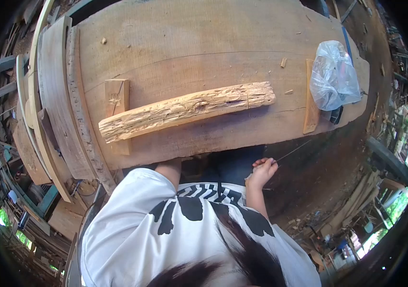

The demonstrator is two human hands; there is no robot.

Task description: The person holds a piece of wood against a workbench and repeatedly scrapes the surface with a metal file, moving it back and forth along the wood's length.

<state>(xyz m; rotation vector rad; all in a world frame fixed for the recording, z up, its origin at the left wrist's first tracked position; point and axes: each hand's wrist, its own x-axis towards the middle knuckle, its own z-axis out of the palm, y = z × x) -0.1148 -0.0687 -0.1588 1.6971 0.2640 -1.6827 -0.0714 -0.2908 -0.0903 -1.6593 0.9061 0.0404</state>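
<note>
My right hand [263,172] is below the table's front edge, its fingers closed round the end of a thin dark rod [293,152] that points up and to the right. My left forearm [169,168] goes under the table edge, and the hand at its end is hidden. On the wooden table [204,40] lies a long, rough-surfaced piece of wood [189,109]. Its left end rests across a small wooden block [116,98].
At the table's right side are a flat wooden strip [311,100] and a clear plastic bag [334,79]. Long boards [60,95] stand along the left side. Wood chips dot the tabletop. Scrap wood [352,205] lies on the ground at lower right.
</note>
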